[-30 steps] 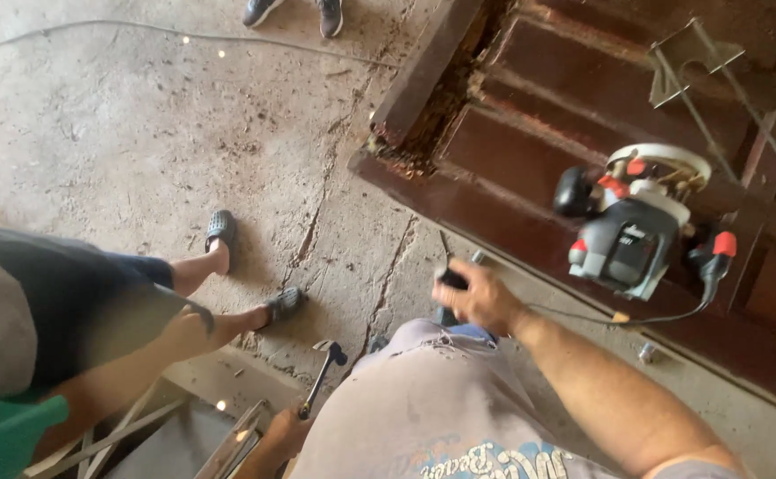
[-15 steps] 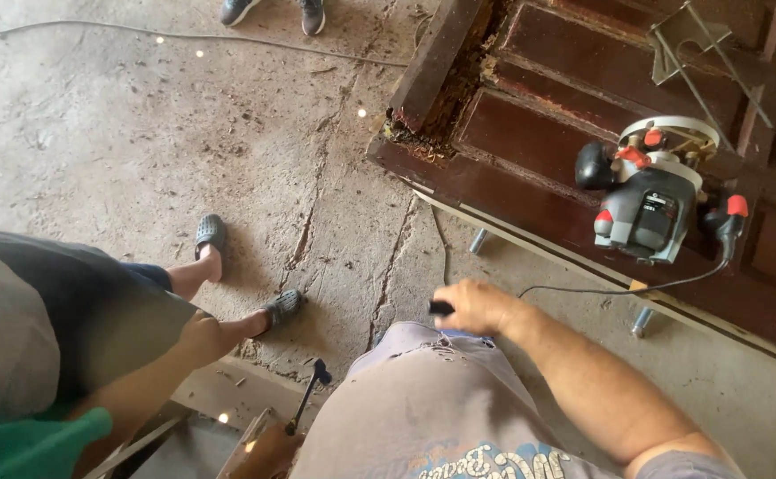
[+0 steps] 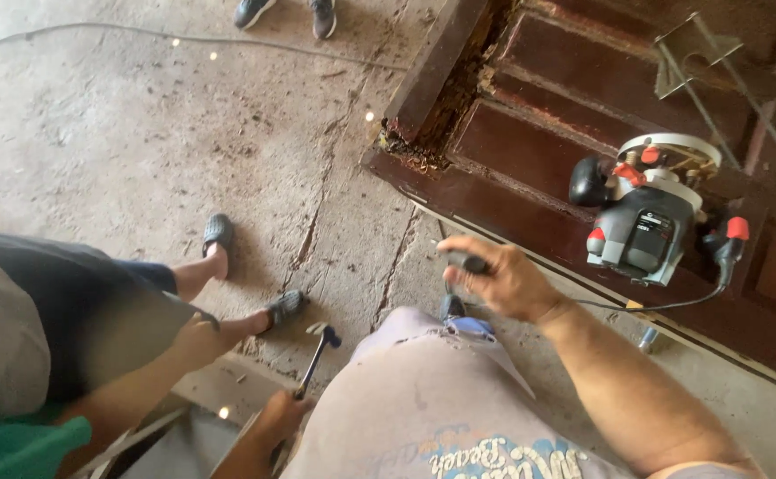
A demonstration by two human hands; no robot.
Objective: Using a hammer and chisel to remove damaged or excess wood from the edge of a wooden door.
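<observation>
The left hand [image 3: 277, 417] was clamped on a dark-handled hammer [image 3: 316, 355], its head just above the fist. The right hand [image 3: 503, 279] was closed around a small dark plug [image 3: 466, 262]; right of it, a grey-and-black router [image 3: 650, 213] rested on the brown door [image 3: 539, 168].

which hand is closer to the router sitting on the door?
Right. The right hand, closed on a small dark object, is just left of the router. The left hand holds a hammer far lower left.

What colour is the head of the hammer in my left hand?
Dark blue: the hammer head shows near the concrete floor, head view only.
</observation>
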